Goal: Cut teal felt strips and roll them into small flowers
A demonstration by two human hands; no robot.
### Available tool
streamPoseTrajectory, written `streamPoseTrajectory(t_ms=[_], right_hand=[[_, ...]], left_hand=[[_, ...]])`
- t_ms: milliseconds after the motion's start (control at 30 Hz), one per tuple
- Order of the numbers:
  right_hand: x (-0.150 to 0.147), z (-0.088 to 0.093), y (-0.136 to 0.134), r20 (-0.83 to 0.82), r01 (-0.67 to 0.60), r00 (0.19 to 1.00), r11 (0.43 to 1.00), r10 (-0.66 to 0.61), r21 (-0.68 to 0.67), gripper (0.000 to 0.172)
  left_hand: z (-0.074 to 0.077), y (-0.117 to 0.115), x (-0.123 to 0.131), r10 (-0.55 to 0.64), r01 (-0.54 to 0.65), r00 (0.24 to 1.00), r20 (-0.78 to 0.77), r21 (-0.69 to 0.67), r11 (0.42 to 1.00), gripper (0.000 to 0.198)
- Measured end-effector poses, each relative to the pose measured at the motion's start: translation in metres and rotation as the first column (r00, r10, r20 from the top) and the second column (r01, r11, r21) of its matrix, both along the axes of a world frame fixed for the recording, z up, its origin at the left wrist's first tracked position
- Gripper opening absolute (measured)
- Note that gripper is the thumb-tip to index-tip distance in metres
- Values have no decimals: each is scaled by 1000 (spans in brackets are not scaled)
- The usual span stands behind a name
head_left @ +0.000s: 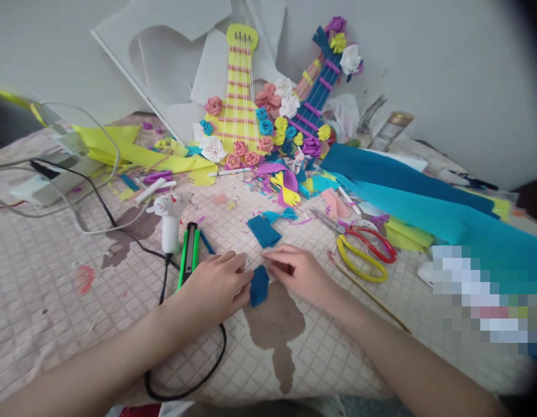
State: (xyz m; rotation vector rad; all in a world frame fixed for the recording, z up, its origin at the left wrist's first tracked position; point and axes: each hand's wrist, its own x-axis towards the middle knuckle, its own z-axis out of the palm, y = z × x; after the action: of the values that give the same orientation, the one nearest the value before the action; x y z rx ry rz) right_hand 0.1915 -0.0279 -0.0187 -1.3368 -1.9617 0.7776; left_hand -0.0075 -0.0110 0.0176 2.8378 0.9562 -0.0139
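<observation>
My left hand [216, 285] and my right hand [300, 273] meet over the tiled floor covering, both pinching a small piece of blue foam [259, 285] between their fingertips. The left fingers curl on its left edge, the right fingers press at its upper right. Just beyond lies another blue foam piece [263, 231] with a fringed blue scrap beside it. A green utility knife [189, 252] and a white glue gun [170, 220] lie to the left of my left hand.
Red and yellow scissors [367, 248] lie to the right. Two foam guitars, yellow [238, 92] and blue [317, 95], with paper roses lean on the wall. Blue foam sheets [425, 200] spread right, yellow sheets [133, 152] left. A black cable [188, 389] loops near me.
</observation>
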Motion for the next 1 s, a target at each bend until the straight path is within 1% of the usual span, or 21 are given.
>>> streamPoseTrajectory(t_ms=[133, 333, 467, 567, 667, 867, 1000], right_hand=[[-1, -1, -1, 58, -45, 997, 999, 45, 5, 23], [-5, -2, -2, 110, 10, 994, 1000, -11, 12, 15], [-5, -1, -4, 114, 3, 993, 999, -7, 34, 12], [-4, -1, -7, 110, -16, 994, 999, 10, 51, 14], [-3, -2, -9, 117, -36, 993, 997, 28, 64, 17], [-2, -4, -11, 181, -74, 982, 989, 51, 126, 19], [-1, -4, -11, 226, -90, 972, 987, 58, 133, 20]], left_hand=[[-2, 0, 0, 24, -22, 998, 51, -21, 1000, 23], [-4, 1, 0, 40, -40, 994, 99, -10, 999, 23], [-4, 3, 1, 9, -4, 994, 111, -43, 999, 23], [-4, 4, 0, -6, 12, 996, 88, -65, 998, 24], [-6, 4, 0, -8, 13, 995, 96, -57, 998, 24], [-8, 5, 0, -27, 32, 993, 114, -45, 998, 24], [-8, 5, 0, -36, 41, 993, 116, -41, 998, 24]])
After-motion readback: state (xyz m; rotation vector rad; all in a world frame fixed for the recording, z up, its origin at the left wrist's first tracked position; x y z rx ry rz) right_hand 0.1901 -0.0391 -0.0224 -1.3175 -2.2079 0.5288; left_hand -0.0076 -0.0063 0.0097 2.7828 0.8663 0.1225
